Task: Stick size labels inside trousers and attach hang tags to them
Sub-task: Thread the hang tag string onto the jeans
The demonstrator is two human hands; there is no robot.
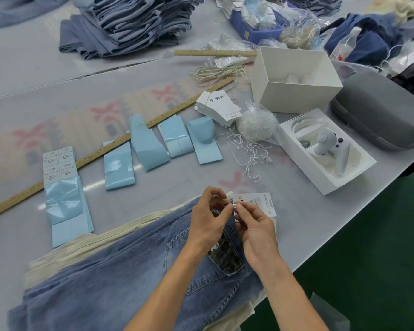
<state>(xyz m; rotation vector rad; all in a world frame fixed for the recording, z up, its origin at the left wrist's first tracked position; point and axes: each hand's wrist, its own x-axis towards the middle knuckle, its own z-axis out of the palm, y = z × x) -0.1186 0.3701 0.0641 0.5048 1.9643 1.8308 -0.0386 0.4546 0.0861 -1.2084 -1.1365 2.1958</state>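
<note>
Both hands meet above the waistband of the blue trousers (129, 271): the left hand (208, 218) and right hand (253, 225) each pinch an end of a white tag string (232, 206), likely to fasten the hang tag (261, 203), while spare tags (218, 106) and label sheets (65, 201) lie within reach

blue denim trousers (120, 278), glossy label backing (62, 199), wooden ruler (101, 151)

Grey table (34, 68), jeans (105, 283), rulers (101, 151), label strips (120, 168)
</note>
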